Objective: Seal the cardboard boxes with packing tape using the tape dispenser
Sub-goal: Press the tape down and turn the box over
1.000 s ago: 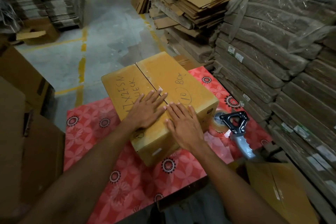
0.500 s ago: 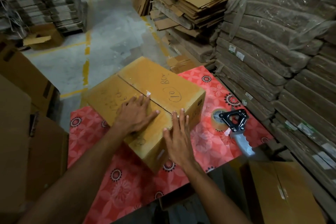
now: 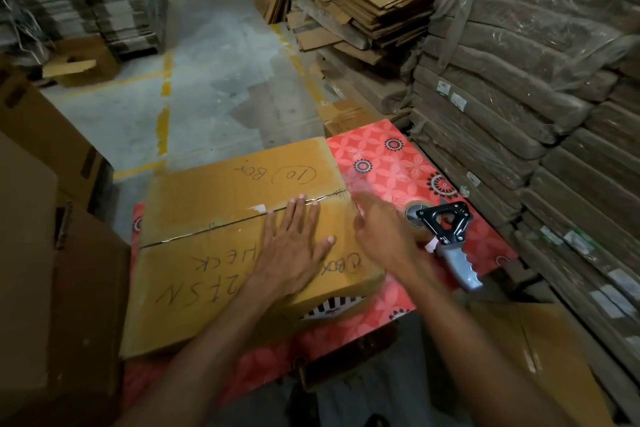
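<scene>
The left hand [image 3: 294, 248] lies flat on top of the cardboard box [image 3: 225, 191], fingers straight and slightly spread, holding nothing, with the fingertips reaching the seam where the two top flaps meet. The right hand [image 3: 382, 230] is blurred; it hovers at the right edge of the box with loose, uncurled fingers and nothing in it, between the box and the tape dispenser [image 3: 446, 229]. The box sits closed on the desk [image 3: 391, 163], which has a red flower-patterned surface. Handwriting in dark marker runs across both flaps, and a small white scrap [image 3: 258, 208] sits at the seam. The tape dispenser lies on its side on the desk just to the right of the box, its black frame and tape roll farther away and its grey handle [image 3: 462, 267] pointing toward the person. To the right rise wrapped bundles of cardboard sheets [image 3: 519, 80], and behind them stacks of flattened cartons [image 3: 374, 0]. A concrete floor [image 3: 214, 62] with yellow lines stretches ahead, and brown cartons [image 3: 52, 253] stand at the left.
</scene>
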